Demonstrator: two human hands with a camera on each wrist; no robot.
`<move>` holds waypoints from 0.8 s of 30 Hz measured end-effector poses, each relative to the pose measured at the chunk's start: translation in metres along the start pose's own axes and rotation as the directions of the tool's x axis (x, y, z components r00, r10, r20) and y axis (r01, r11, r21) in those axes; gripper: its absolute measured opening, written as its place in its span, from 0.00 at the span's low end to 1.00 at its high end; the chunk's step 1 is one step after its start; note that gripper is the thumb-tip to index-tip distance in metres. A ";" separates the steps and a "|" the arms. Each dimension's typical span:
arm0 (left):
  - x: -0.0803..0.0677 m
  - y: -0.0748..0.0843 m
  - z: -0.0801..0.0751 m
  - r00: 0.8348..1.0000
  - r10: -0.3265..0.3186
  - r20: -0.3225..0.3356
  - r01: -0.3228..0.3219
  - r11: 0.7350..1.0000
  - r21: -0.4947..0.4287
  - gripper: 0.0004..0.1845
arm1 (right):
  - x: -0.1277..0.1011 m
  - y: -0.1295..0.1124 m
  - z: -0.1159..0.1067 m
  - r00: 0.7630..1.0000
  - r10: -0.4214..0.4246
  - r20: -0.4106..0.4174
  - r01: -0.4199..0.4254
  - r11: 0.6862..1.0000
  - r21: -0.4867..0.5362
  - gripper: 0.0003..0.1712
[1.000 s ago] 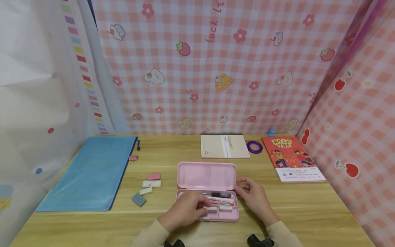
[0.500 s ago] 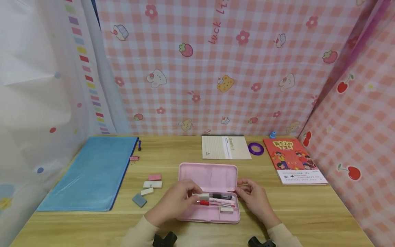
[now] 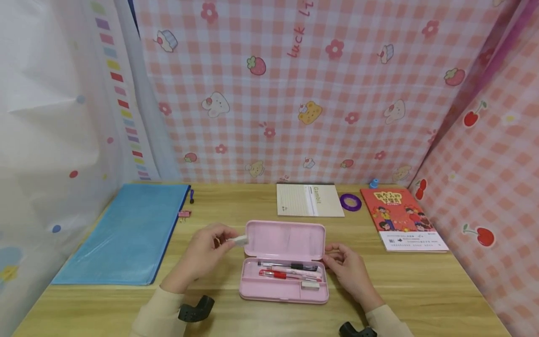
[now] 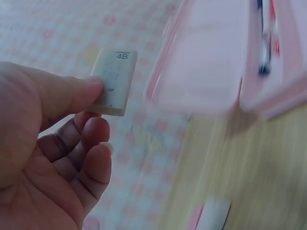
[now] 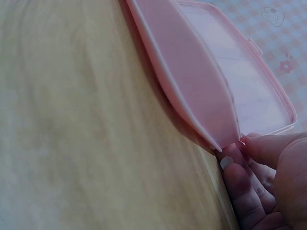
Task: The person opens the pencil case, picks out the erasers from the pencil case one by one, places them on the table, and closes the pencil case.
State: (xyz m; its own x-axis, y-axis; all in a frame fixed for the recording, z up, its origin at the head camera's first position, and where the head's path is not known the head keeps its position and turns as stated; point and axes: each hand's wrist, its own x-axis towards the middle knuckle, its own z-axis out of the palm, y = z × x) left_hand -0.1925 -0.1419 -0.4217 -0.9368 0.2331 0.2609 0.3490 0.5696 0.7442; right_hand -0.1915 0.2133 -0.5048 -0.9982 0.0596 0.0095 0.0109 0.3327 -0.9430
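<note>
My left hand (image 3: 206, 250) pinches a white eraser (image 3: 240, 240) between thumb and fingers, in the air left of the open lid. In the left wrist view the eraser (image 4: 115, 81) shows "4B" and dark smudges. The pink pencil case (image 3: 269, 290) lies open on the table. Inside are a black pen (image 3: 303, 267), a red pen (image 3: 273, 274) and a pale pink one between them; a small white eraser (image 3: 310, 285) sits in the front right compartment. My right hand (image 3: 349, 271) grips the case's right edge near the hinge, thumb and fingers at its corner (image 5: 230, 141).
A blue folder (image 3: 122, 234) lies on the left, with a pink clip (image 3: 184, 214) beside it. Behind the case are a notebook (image 3: 294, 201), a purple tape ring (image 3: 351, 202) and a red book (image 3: 397, 210). A white eraser (image 4: 214, 215) lies on the table, partly seen.
My left hand has lifted the white eraser out of the case's front compartment and carried it leftward. It now blocks the head view of the erasers on the table. The right hand stays put.
</note>
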 end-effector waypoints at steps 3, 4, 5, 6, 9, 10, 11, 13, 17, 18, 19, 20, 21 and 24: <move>0.000 -0.016 -0.014 0.999 0.006 -0.051 -0.004 0.999 0.034 0.04 | 0.000 0.000 0.000 1.000 -0.007 0.003 0.007 1.000 0.004 0.10; -0.001 -0.021 -0.018 0.998 -0.003 -0.061 0.005 0.999 0.042 0.04 | 0.000 0.000 -0.001 1.000 -0.005 0.005 0.005 1.000 0.002 0.10; -0.002 -0.027 -0.023 0.997 -0.010 -0.070 0.014 0.999 0.052 0.04 | 0.001 0.000 -0.001 1.000 -0.002 0.006 0.002 1.000 0.001 0.10; -0.003 -0.033 -0.027 0.997 -0.020 -0.078 0.025 0.998 0.062 0.05 | 0.001 0.000 -0.001 1.000 -0.001 0.006 0.001 1.000 -0.002 0.10; -0.006 -0.049 -0.038 0.994 -0.055 -0.094 0.062 0.996 0.068 0.05 | 0.001 0.000 -0.001 1.000 0.003 0.005 -0.003 1.000 -0.013 0.10; -0.007 -0.054 -0.041 0.992 -0.070 -0.102 0.077 0.994 0.073 0.06 | 0.001 0.000 -0.001 1.000 0.003 0.005 -0.003 1.000 -0.016 0.10; -0.008 -0.059 -0.044 0.991 -0.080 -0.111 0.088 0.993 0.073 0.06 | 0.001 -0.001 -0.001 1.000 0.002 0.005 -0.002 1.000 -0.017 0.11; -0.010 -0.066 -0.048 0.987 -0.107 -0.122 0.115 0.991 0.067 0.06 | 0.001 -0.001 0.000 1.000 0.002 0.006 -0.002 1.000 -0.019 0.11; -0.012 -0.074 -0.054 0.981 -0.158 -0.116 0.169 0.982 0.086 0.06 | 0.000 -0.001 -0.001 1.000 -0.003 0.006 0.003 1.000 -0.014 0.11; -0.012 -0.076 -0.054 0.979 -0.171 -0.110 0.181 0.979 0.089 0.07 | 0.000 -0.001 -0.001 1.000 -0.004 0.006 0.004 1.000 -0.014 0.11; -0.013 -0.077 -0.055 0.978 -0.183 -0.105 0.193 0.977 0.096 0.07 | 0.000 -0.001 -0.001 1.000 -0.003 0.005 0.003 1.000 -0.012 0.11; -0.013 -0.078 -0.055 0.977 -0.189 -0.098 0.199 0.975 0.103 0.07 | 0.000 -0.001 -0.001 1.000 0.000 0.005 0.000 1.000 -0.010 0.11; -0.014 -0.080 -0.054 0.976 -0.196 -0.093 0.206 0.973 0.107 0.07 | 0.000 -0.001 -0.001 1.000 0.003 0.005 -0.003 1.000 -0.007 0.11; -0.014 -0.088 -0.051 0.976 -0.203 -0.081 0.211 0.970 0.117 0.06 | 0.000 -0.002 -0.001 1.000 0.013 0.007 -0.013 1.000 -0.010 0.11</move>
State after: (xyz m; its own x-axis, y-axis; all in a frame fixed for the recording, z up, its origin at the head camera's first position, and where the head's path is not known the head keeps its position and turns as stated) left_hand -0.2114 -0.2357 -0.4597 -0.9870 0.0479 0.1536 0.1435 0.6943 0.7053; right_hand -0.1912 0.2130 -0.5025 -0.9983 0.0577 -0.0053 0.0247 0.3412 -0.9397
